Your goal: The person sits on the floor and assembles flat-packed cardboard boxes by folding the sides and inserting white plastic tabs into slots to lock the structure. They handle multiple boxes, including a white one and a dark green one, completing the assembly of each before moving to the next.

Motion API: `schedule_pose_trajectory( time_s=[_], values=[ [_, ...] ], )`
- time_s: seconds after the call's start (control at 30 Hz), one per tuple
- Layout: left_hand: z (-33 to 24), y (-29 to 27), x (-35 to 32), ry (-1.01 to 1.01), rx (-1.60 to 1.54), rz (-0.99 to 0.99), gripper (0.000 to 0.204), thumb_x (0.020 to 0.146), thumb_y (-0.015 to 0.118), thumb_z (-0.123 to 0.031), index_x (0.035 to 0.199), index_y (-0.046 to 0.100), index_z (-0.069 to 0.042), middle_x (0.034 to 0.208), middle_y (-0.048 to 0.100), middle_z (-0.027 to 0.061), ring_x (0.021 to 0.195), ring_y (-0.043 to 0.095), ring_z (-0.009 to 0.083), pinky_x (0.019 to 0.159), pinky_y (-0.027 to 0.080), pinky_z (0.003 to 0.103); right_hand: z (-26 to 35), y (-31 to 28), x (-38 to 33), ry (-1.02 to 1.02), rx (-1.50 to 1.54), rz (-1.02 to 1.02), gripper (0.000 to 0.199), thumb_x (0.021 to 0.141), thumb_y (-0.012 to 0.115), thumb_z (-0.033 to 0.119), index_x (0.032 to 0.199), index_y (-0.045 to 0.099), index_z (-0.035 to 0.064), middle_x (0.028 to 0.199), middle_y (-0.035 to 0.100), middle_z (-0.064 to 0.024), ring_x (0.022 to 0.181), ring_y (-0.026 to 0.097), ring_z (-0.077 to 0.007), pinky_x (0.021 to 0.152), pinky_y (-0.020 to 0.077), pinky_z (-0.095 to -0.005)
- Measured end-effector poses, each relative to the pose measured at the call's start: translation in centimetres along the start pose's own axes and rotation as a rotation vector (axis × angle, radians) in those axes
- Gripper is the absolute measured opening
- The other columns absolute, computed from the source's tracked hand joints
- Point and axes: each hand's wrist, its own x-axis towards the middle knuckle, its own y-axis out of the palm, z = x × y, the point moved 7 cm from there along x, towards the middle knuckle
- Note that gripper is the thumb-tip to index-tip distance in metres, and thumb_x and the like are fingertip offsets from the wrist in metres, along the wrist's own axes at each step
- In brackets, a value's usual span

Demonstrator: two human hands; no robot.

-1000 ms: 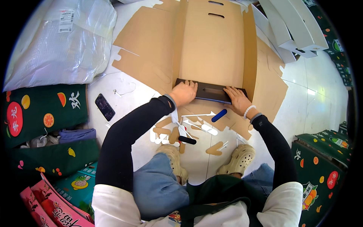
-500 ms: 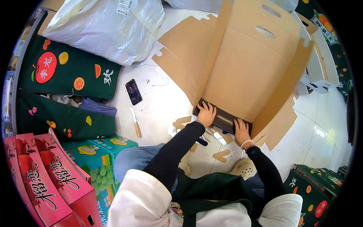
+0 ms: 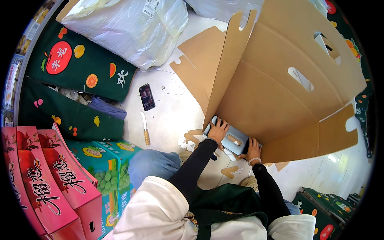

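A large brown cardboard box (image 3: 266, 86), partly folded, stands in front of me with its side flaps raised. Its near end is a grey panel (image 3: 230, 145) with an oval handle slot. On the panel's left end my left hand (image 3: 218, 131) grips, fingers curled over the far edge. My right hand (image 3: 252, 152) holds the right end the same way, its thumb across the panel's face. Small cardboard cut-outs (image 3: 229, 172) lie on the floor just below the panel.
To the left, a phone (image 3: 147, 97) and a wooden-handled knife (image 3: 145, 129) lie on the floor. Flat cardboard (image 3: 196, 60) is behind them, beside a plastic-wrapped bundle (image 3: 128, 32). Pink cartons (image 3: 60, 180) and a teal carton (image 3: 110, 168) stand near left; dark green printed covers (image 3: 86, 64) hang behind.
The box has tipped and its far end has swung to the right, the right flap spreading outward. The end panel has turned and looks lighter. Both hands have stayed on it.
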Motion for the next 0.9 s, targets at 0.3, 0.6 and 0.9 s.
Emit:
schedule_pose_trajectory(
  time_s=[0.3,0.6,0.9],
  values=[
    [0.5,3.3,0.8,0.063,-0.424,0.032,0.121,0.044,0.09,-0.022,0.146,0.027,-0.012,0.148,0.025,0.0176,0.134,0.027,0.0462,0.104,0.04,0.051,-1.7,3.1,0.2,-0.1,0.133,-0.038,0.121,0.041,0.092,0.026,0.143,0.03,0.0038,0.138,0.036,-0.0135,0.127,0.036,-0.0356,0.108,0.0313,-0.0434],
    [0.8,3.7,1.7,-0.034,-0.348,0.029,0.104,0.06,0.076,-0.013,0.149,0.024,-0.023,0.15,0.022,0.0179,0.134,0.027,0.046,0.101,0.042,0.053,-4.9,4.9,0.9,0.011,0.202,-0.103,0.106,0.055,0.087,0.02,0.14,0.029,-0.0023,0.138,0.033,-0.0202,0.127,0.035,-0.0368,0.109,0.0298,-0.0408],
    [0.4,5.2,1.2,-0.036,-0.315,-0.163,0.071,0.084,0.048,-0.012,0.149,0.025,-0.029,0.151,0.019,0.0204,0.135,0.022,0.0491,0.107,0.032,0.055,-5.8,5.8,-0.6,0.188,-0.057,-0.011,0.115,0.056,0.088,0.028,0.142,0.021,-0.0047,0.138,0.03,-0.0267,0.125,0.035,-0.0414,0.109,0.0308,-0.043]
  ],
)
